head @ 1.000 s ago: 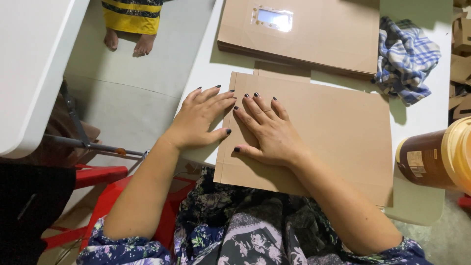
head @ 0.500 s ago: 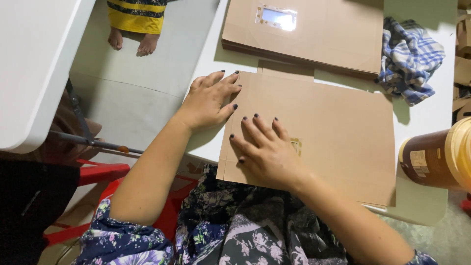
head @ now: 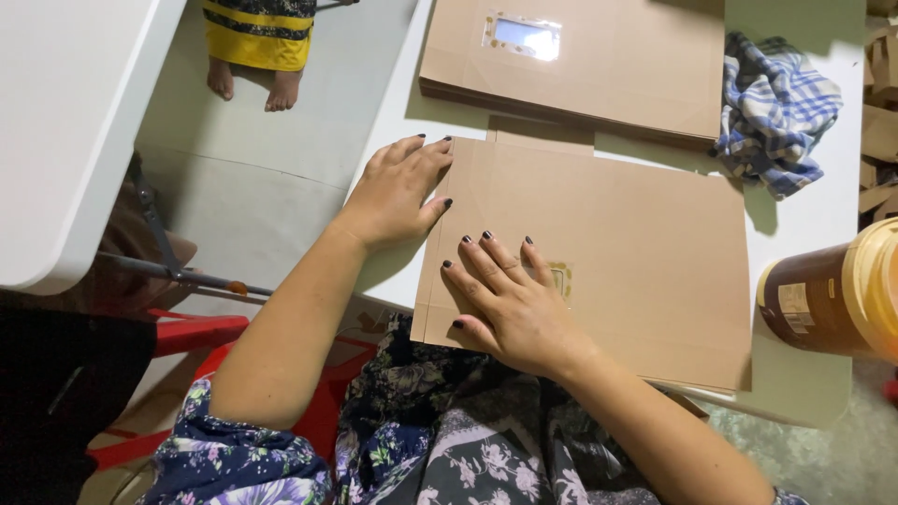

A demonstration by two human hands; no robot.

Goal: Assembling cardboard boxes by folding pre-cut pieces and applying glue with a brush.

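Observation:
A flat brown paper bag (head: 645,252) lies on the white table (head: 814,374) in front of me. My left hand (head: 398,192) rests at the bag's upper left corner, fingers spread along its left edge. My right hand (head: 510,299) presses flat on the bag's lower left part, fingers apart, next to a small printed mark. Neither hand grips anything.
A stack of similar brown bags (head: 580,61) with a clear window lies further back. A blue checked cloth (head: 776,108) sits at the back right. A brown jar with a tan lid (head: 837,295) lies at the right. Another person's bare feet (head: 253,84) stand on the floor. A red stool (head: 215,337) is at my left.
My left hand slid up to the bag's upper left corner. My right hand moved down and left across the bag, staying flat on it.

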